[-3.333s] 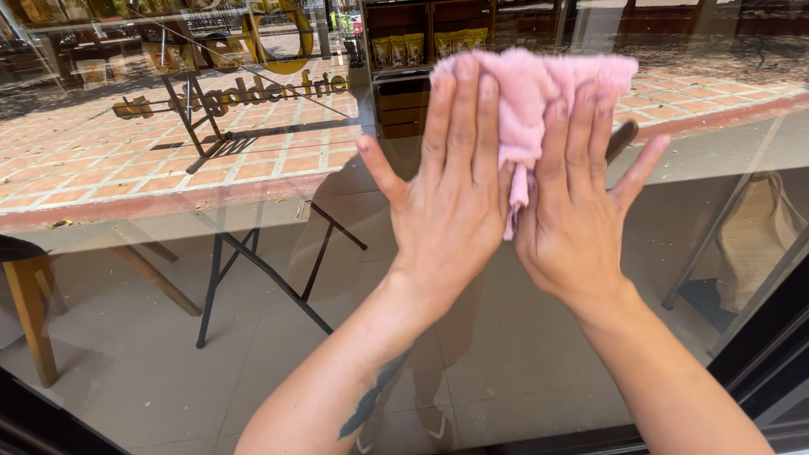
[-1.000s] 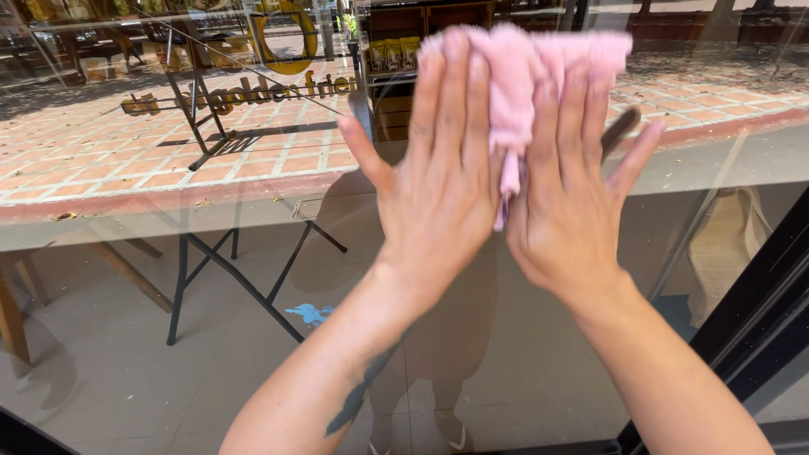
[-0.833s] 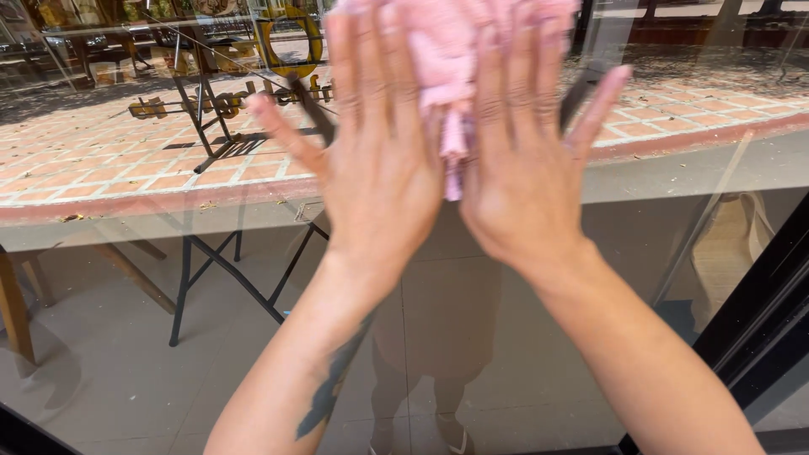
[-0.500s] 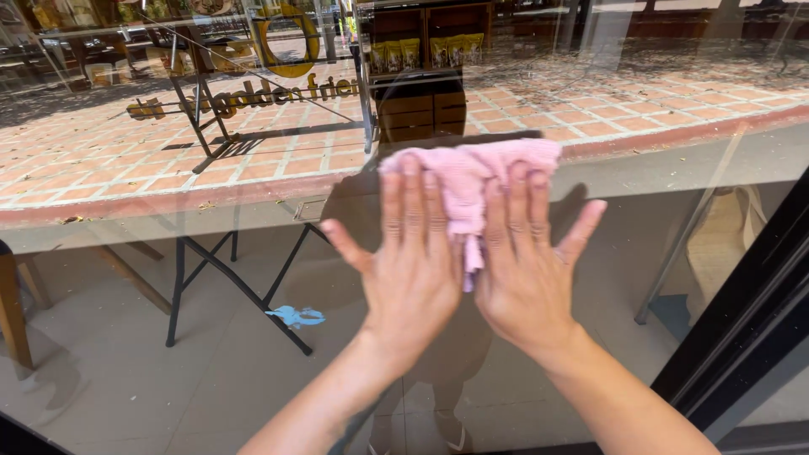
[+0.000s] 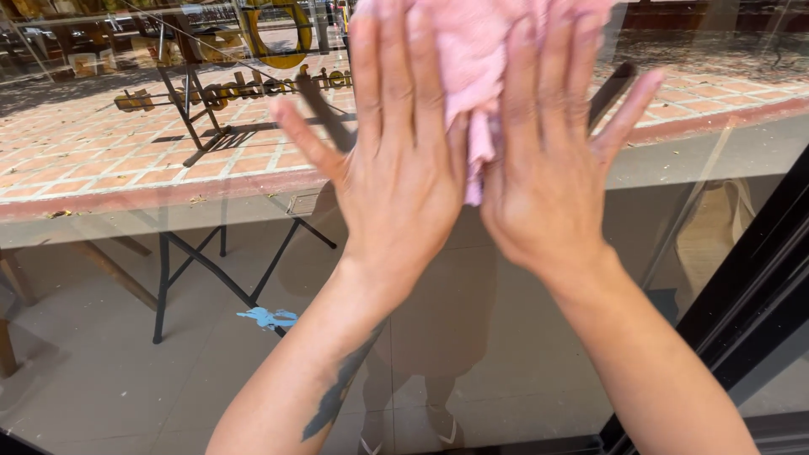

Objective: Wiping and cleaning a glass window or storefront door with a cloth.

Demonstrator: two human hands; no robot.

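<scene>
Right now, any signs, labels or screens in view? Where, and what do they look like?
Window lettering: upper left on the glass, a row of gold letters with dark edges.
Large ring-shaped emblem: above the lettering, gold with a dark outline, cut off at the top edge.
No packages or screens visible.

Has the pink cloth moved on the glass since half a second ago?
Yes. The pink cloth, pressed flat under both hands, has gone up the glass: it was below the gold lettering then, and now reaches past it to the top edge.

A shopfront — big glass pane with gold lettering, brick pavement reflected.
</scene>
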